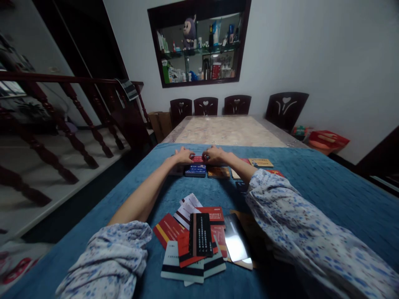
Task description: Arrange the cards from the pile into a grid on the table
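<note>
Together, left hand (pixel 183 155) and right hand (pixel 215 155) pinch red card (pixel 198 158).

Both arms stretch forward, forearms bare, sleeves pushed to the elbows. The left hand (pixel 183 155) and right hand (pixel 215 155) lie close together, palms down, fingers curled, fingertips of the 2 nearly meeting

Blue cloth (pixel 327 187), red card (pixel 197 158), blue-speckled white sleeves (pixel 299 224).
</note>
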### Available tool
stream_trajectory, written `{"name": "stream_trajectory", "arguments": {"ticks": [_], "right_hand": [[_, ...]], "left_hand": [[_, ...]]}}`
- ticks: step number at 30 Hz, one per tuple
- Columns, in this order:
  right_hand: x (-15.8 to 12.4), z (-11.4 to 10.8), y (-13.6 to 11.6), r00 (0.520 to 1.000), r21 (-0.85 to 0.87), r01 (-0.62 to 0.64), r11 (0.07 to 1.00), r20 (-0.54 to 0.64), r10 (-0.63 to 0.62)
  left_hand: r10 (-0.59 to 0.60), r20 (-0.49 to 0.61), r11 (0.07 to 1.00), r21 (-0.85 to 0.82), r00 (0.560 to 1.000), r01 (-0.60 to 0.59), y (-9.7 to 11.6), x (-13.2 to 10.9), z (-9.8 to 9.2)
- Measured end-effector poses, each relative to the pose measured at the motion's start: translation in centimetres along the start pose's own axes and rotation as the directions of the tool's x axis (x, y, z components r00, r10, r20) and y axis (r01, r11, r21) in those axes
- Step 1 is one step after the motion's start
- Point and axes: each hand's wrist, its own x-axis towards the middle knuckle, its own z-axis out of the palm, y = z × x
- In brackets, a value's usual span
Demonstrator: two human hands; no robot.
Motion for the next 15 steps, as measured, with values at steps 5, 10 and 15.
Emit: {"name": "stream_trajectory", "arguments": {"ticks": [5, 10, 15], "right_hand": [[-0.8, -0.3, 0.2, 0.998, -0.01, 0.021, 1.0, -0.063, -0.022], [-2.1, -1.1, -0.3, 0.988, -0.034, 0.088, 0.996, -0.127, -0.092], [-4.3, -1.6, -1.1, 0.97, -0.06, 0.157, 0.986, -0.179, -0.166]], "left_hand": [[0.014, -0.069, 1.0, 0.003, 0.998, -0.014, 0.2, -1.2, -0.1], [0.128, -0.182, 0.991, -0.01, 0.975, -0.132, 0.5, -3.3, 0.0], [0.189, -0.266, 0.975, -0.061, 0.945, -0.212, 0.6, -5.8, 0.9]]}}
